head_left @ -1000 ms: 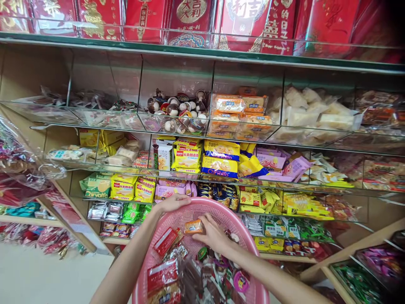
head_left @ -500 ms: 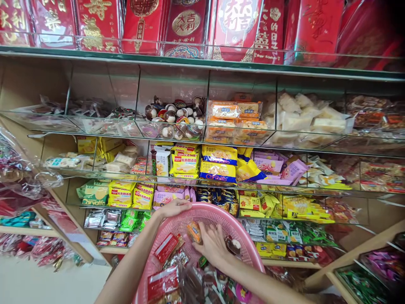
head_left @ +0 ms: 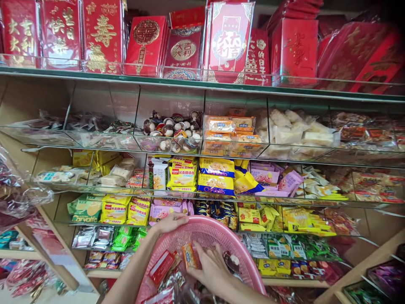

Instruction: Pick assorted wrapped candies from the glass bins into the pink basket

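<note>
My left hand (head_left: 172, 222) is closed over the upper left rim of a pink plastic basket (head_left: 249, 253). Inside it, my right hand (head_left: 211, 264) pinches a small orange snack packet (head_left: 189, 255) at its right side, between thumb and fingers; the fingertips are partly hidden. Left of the packet lies a red wrapped snack (head_left: 161, 267). A brown-and-white mushroom-shaped sweet (head_left: 233, 261) rests near the basket's right wall. Other wrapped snacks fill the lower part, some covered by my right forearm.
Glass-fronted shelves face me. They hold mushroom-shaped sweets (head_left: 172, 131), orange-wrapped snacks (head_left: 218, 137), yellow KAMAN packs (head_left: 182, 175) and purple packs (head_left: 264, 175). Red envelopes (head_left: 147, 44) stand along the top shelf. Plastic-wrapped goods (head_left: 19, 190) jut out at left.
The view has tilted up, so shelves and basket sit lower in the picture. Inside the basket, the orange packet has turned more upright beside my right hand. My left hand stays on the rim.
</note>
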Demonstrator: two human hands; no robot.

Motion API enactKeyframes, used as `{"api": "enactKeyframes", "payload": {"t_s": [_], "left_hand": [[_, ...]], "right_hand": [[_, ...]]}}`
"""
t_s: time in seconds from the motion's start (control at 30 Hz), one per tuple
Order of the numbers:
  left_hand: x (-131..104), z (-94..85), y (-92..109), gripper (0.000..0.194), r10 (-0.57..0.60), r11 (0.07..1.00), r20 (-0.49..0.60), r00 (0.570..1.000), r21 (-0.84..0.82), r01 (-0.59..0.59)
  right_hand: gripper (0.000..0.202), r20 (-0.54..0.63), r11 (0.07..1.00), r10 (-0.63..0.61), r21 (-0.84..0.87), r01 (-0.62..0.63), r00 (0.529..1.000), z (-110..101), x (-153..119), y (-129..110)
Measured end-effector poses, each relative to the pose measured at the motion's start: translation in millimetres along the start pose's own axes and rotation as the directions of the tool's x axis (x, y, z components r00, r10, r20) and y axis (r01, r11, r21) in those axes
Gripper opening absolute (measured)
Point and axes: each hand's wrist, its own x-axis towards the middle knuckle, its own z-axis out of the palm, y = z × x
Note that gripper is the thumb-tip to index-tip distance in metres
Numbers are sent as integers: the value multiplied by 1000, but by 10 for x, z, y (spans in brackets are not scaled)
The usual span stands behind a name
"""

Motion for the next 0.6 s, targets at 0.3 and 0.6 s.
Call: {"api": "enactKeyframes", "payload": {"t_s": [0.3, 0.6], "left_hand": [[132, 20, -83, 42, 59, 988, -52, 997, 145, -51], [126, 21, -18, 45, 2, 985, -34, 999, 174, 4]], "right_hand": [[38, -465, 991, -125, -12, 134, 876, -1367, 28, -16], [30, -738, 883, -467, -416, 217, 487, -2901, 303, -156]]}}
